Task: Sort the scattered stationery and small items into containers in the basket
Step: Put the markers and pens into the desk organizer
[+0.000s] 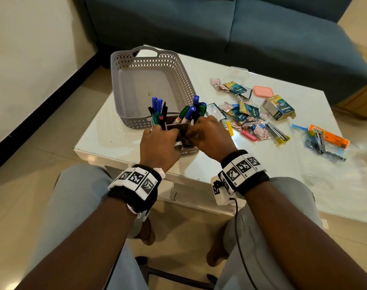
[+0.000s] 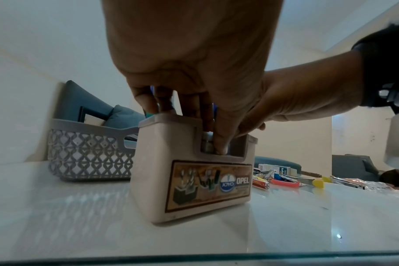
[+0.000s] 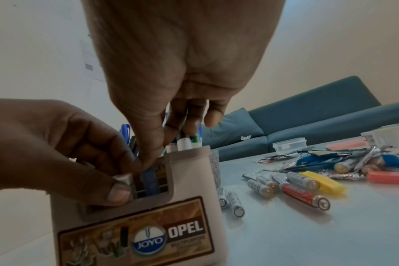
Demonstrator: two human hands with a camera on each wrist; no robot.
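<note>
Your 2 hands meet at the beige organizer [image 2: 191, 178], which stands on the white table [image 1: 119, 132] just in front of the grey basket [image 1: 124, 80] and not yet inside it. Your left hand [image 1: 157, 143] has its fingers curled down into the low front pocket, and the thumb pinches a small pale thing against the front wall; what it is, I cannot tell. Your right hand [image 1: 209, 135] reaches into the same pocket with the thumb and fingertips closed on a flat blue piece [image 3: 150, 181] that stands upright there. The back compartments are already full of markers [image 1: 186, 114]. I think the organizer is stiff plastic and rather light, but top-heavy with so many tall markers, so it could tip if you take it only by the front lip. Better you hold it by the 2 side walls, low, and keep it upright when you lift it into the basket. The batteries [image 3: 305, 196] beside it are smooth and round and may roll, so pinch each one at the middle. The sachets [image 1: 241, 114] are soft and slippery foil.
</note>
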